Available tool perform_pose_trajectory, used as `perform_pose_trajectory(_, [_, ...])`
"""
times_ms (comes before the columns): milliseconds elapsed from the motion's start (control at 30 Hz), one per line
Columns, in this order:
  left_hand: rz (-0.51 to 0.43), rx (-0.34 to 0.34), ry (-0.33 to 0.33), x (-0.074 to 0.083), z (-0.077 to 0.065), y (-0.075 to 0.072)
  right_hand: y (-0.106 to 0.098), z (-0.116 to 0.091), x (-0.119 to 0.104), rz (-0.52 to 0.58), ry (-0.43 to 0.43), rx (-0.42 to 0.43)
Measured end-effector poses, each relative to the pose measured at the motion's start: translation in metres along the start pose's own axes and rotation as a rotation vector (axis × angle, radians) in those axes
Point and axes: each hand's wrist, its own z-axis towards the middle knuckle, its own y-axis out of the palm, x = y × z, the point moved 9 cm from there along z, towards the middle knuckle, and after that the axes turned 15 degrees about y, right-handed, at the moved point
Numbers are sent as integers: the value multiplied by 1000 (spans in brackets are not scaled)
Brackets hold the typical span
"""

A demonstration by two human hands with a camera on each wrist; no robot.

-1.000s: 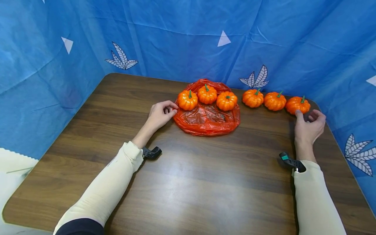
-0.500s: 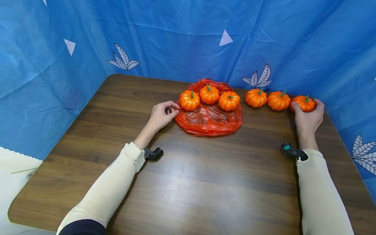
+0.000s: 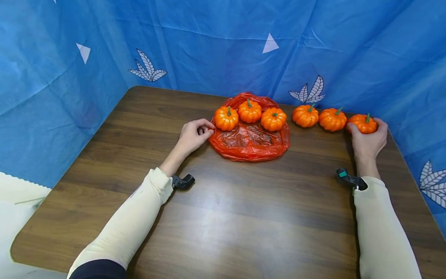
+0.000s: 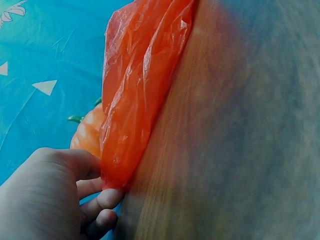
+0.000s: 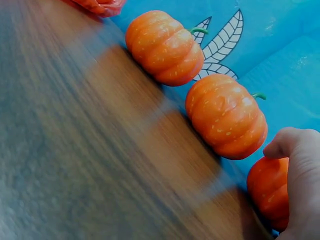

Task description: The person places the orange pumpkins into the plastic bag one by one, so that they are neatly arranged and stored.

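Note:
My left hand [image 3: 195, 135] pinches the left edge of a red plastic bag [image 3: 244, 151], its thumb and fingers at the rim in the left wrist view. Inside the bag's spread mouth sit three small orange pumpkins with green stems, among them a left pumpkin [image 3: 226, 118]. Far to the right, my right hand [image 3: 370, 145] grips the rightmost pumpkin [image 3: 363, 124] of a row of three, thumb on its left and fingers around its right side. In the right wrist view the hand hides part of that pumpkin [image 5: 268, 192].
Two more pumpkins, one left [image 3: 305, 116] and one in the middle [image 3: 332, 119], stand between the bag and my right hand along the back edge. The brown wooden table [image 3: 251, 217] stretches toward me. A blue curtain [image 3: 216, 46] hangs behind and at both sides.
My right hand has moved forward from just in front of the rightmost pumpkin and closed around it. The left hand stays at the bag's edge; the head view has shifted slightly.

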Motion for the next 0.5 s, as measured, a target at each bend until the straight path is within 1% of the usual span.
perform_pose_trajectory(133, [-2, -3, 0, 0, 0, 0, -4, -3, 4, 31, 10, 16])
perform_pose_trajectory(267, [-6, 1, -1, -1, 0, 0, -5, -9, 7, 31, 33, 9])
perform_pose_trajectory(500, [-10, 2, -2, -2, 0, 1, -10, -28, 13, 5, 45, -16])
